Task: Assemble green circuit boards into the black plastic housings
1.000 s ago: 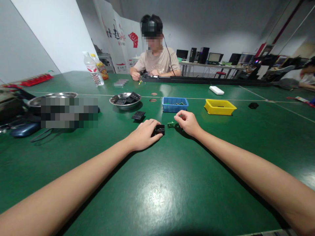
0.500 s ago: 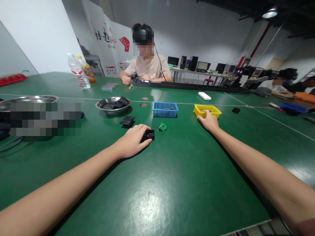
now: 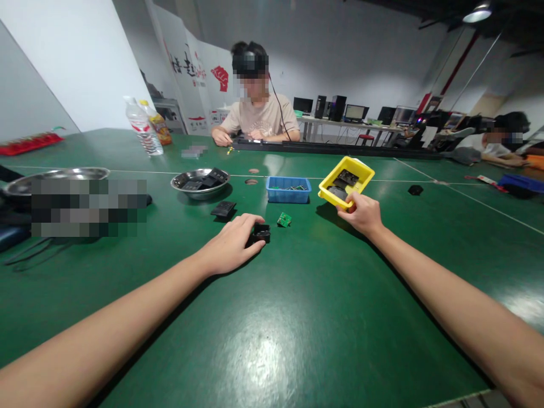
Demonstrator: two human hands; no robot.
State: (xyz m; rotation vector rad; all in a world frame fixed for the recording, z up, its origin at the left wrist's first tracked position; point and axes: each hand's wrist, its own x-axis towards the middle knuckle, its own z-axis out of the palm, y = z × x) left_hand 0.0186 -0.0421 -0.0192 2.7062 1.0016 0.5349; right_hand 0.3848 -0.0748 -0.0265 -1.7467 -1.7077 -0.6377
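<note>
My left hand point(image 3: 233, 245) rests on the green table with its fingers closed around a small black plastic housing point(image 3: 262, 233), whose open top faces up. Just right of it lies a small green circuit board point(image 3: 284, 220). My right hand point(image 3: 361, 213) grips the near edge of a yellow plastic bin point(image 3: 327, 191), which is lifted and tilted toward me. Black plastic parts point(image 3: 346, 179) show inside that bin. A flat black part point(image 3: 223, 209) lies beyond my left hand. Between the hands, farther back, stands a blue bin point(image 3: 289, 198) with small circuit boards in it.
A metal bowl point(image 3: 176, 184) of black parts sits left of the blue bin, with another metal dish point(image 3: 100, 171) farther left. A black piece point(image 3: 415, 190) lies at the right. Across the table point(image 3: 297, 317) a person point(image 3: 263, 120) sits behind a long black bar point(image 3: 340, 149); bottles point(image 3: 144, 127) stand back left.
My right hand has lifted the yellow bin off the table and tipped it toward me, so its contents show. My left hand stays on the black housing. The view has shifted slightly.
</note>
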